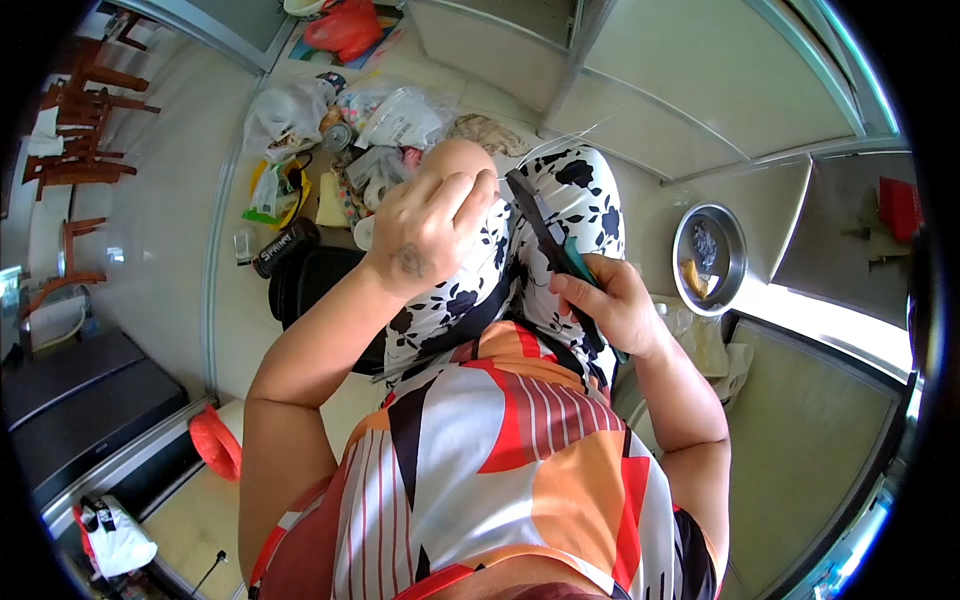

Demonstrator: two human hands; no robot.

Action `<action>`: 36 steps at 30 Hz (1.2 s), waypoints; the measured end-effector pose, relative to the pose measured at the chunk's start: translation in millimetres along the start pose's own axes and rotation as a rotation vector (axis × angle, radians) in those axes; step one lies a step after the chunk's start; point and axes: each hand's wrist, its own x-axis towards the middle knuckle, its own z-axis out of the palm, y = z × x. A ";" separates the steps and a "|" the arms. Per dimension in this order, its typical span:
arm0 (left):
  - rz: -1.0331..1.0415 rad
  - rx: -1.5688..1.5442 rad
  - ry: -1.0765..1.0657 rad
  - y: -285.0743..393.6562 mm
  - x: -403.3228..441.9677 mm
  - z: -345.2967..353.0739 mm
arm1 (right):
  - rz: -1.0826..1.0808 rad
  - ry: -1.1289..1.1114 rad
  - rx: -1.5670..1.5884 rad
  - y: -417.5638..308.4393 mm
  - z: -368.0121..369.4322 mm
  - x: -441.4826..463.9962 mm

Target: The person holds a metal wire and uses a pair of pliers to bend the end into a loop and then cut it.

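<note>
My left hand (pixel 430 225) is closed above my left leg, its fingertips pinched near the tip of a dark tool. Thin white strands (pixel 565 140) run from beside those fingertips out to the right; their held end is mostly hidden. In my right hand (pixel 615 300) is a pair of scissors (pixel 545 230), with dark blades and teal on the handle. The blades point up and left toward my left fingertips, over my black-and-white flowered trousers (pixel 575 185). Whether the blades touch a strand, I cannot tell.
Plastic bags (pixel 285 115), a clear-wrapped package (pixel 400 120) and a dark bottle (pixel 285 248) lie on the floor ahead and left. A metal bowl (pixel 738 265) holding a few things stands to the right. Cabinets (pixel 690 90) border the far side; a red bag (pixel 342 28) lies beyond.
</note>
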 end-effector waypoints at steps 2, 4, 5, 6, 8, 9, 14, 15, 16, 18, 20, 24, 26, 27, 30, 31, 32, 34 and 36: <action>0.037 0.009 -0.043 -1.8 -1.9 0.8 | 0.037 -0.062 0.057 0.1 -2.5 1.2; 0.081 0.028 -0.087 -3.0 -0.7 -2.1 | 0.063 -0.103 0.109 1.6 -6.0 1.3; 0.101 0.023 -0.105 -3.3 -0.4 -2.6 | 0.076 -0.125 0.136 2.1 -7.4 0.9; 0.122 0.019 -0.122 -3.6 0.2 -2.8 | 0.090 -0.143 0.167 -0.1 -9.3 -0.1; 0.161 0.003 -0.151 -5.2 1.0 -1.8 | 0.132 -0.180 0.236 -5.6 -12.4 -2.1; 0.179 -0.009 -0.164 -6.0 0.7 -1.3 | 0.153 -0.200 0.270 -9.0 -13.8 -3.8; 0.096 -0.211 -0.101 -5.4 7.2 -2.5 | 0.087 -0.118 -0.020 -23.1 -21.8 -14.5; 0.064 -0.269 -0.062 -4.6 7.9 -2.4 | 0.060 -0.081 -0.084 -24.8 -21.7 -18.6; 0.029 -0.325 -0.023 -3.1 8.2 -2.3 | 0.034 -0.045 -0.151 -25.6 -22.2 -22.0; -0.081 -0.457 -0.016 1.2 11.8 -8.7 | -0.073 -0.019 -0.209 -25.5 -25.5 -26.8; -0.192 -0.612 0.007 5.0 17.5 -16.4 | -0.163 -0.003 -0.197 -25.4 -26.0 -30.1; -0.284 -0.870 0.043 6.2 23.3 -25.9 | -0.257 -0.069 -0.223 -17.5 -30.1 -31.9; -0.377 -1.016 -0.026 5.1 21.6 -33.2 | -0.308 -0.100 -0.165 -13.3 -27.6 -32.0; -0.424 -1.089 -0.061 6.7 20.6 -37.9 | -0.416 -0.090 -0.199 -13.0 -27.2 -31.0; -0.731 -1.466 -0.144 17.6 20.3 -53.6 | -0.679 0.001 -0.283 -7.0 -22.2 -29.3; -0.805 -1.555 -0.153 19.3 19.9 -55.8 | -0.720 0.052 -0.348 -3.7 -20.8 -28.5; -0.773 -1.525 -0.152 20.2 17.7 -55.7 | -0.760 0.104 -0.412 -0.7 -19.8 -27.8; -0.858 -1.517 -0.221 16.4 12.7 -49.3 | -0.751 0.226 -0.533 -1.3 -16.2 -29.0; -0.857 -1.447 -0.191 15.6 11.1 -30.7 | -0.658 0.234 -0.540 3.9 -12.4 -21.9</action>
